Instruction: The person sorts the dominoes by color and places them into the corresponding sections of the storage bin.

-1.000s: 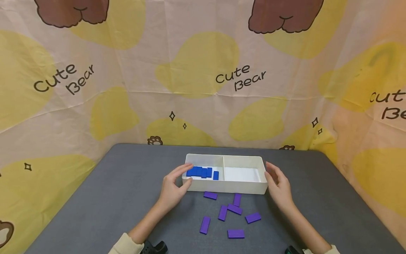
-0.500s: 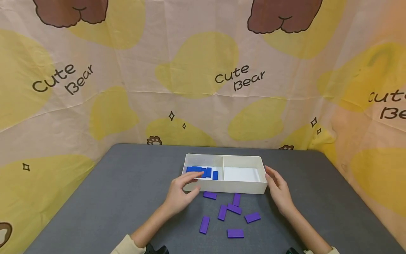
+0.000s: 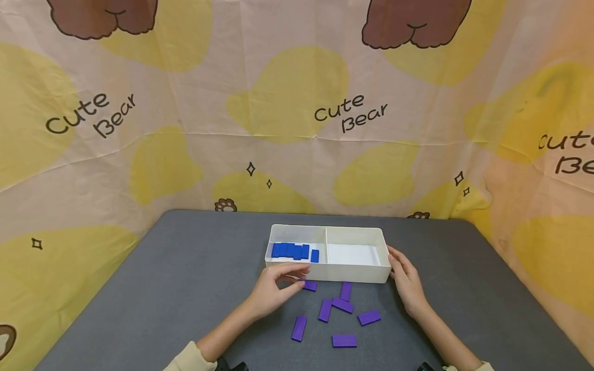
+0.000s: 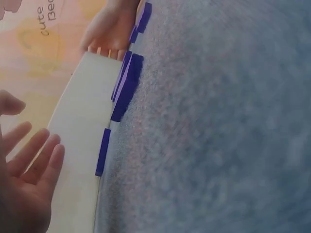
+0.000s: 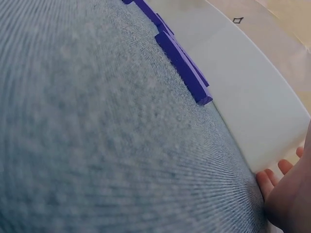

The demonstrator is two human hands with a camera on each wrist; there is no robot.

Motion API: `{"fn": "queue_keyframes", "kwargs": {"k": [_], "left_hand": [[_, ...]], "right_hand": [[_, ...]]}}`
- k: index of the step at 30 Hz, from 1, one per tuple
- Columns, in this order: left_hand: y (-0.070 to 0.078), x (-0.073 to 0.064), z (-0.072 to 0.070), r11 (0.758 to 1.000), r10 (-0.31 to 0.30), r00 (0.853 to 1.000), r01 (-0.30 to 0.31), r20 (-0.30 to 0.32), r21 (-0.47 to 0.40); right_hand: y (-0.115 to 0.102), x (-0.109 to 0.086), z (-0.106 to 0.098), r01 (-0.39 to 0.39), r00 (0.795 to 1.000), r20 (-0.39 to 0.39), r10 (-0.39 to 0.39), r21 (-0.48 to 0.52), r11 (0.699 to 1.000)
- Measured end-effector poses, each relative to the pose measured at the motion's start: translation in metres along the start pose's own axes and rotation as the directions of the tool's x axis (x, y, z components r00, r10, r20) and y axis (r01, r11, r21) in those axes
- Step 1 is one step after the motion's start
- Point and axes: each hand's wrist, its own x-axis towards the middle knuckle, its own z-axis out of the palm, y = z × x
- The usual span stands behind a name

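Leaving the white box's [image 3: 357, 273] left end, the left hand [image 3: 271, 291] is now hovering before its front wall, thumb and fingers apart, bringing a purple block [image 3: 311, 286] lying there within reach. The right hand [image 3: 409, 286] is touching the box's right end, fingers loosely extended.

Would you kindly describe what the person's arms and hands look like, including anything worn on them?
The left hand and right hand are bare, with no gloves or rings to be seen. The left sleeve is cream; only a sliver of the right sleeve shows, similarly pale. A black item beside the left wrist and a dark item near the right are too cropped to identify.
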Motion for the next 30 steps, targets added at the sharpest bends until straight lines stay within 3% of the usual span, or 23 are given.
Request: {"fn": "queue_keyframes", "kwargs": {"k": [5,11,23,30], "left_hand": [[-0.002,-0.003,-0.001,0.996,-0.067,0.995,0.071,0.074,-0.058],[-0.006,-0.006,-0.003,0.983,-0.137,0.975,0.155,0.178,-0.093],[-0.014,-0.014,-0.007,0.977,-0.185,0.944,0.206,0.272,-0.051],[-0.014,-0.015,-0.012,0.975,-0.214,0.898,0.219,0.384,0.033]], "right_hand": [[0.001,-0.001,0.0,0.002,1.0,-0.006,-0.002,0.004,1.0],[0.002,0.0,0.0,0.008,1.0,-0.008,-0.008,0.012,1.0],[0.0,-0.001,0.001,-0.016,1.0,-0.019,0.017,0.025,1.0],[0.0,-0.001,0.001,-0.031,0.999,-0.018,0.031,0.026,0.999]]}}
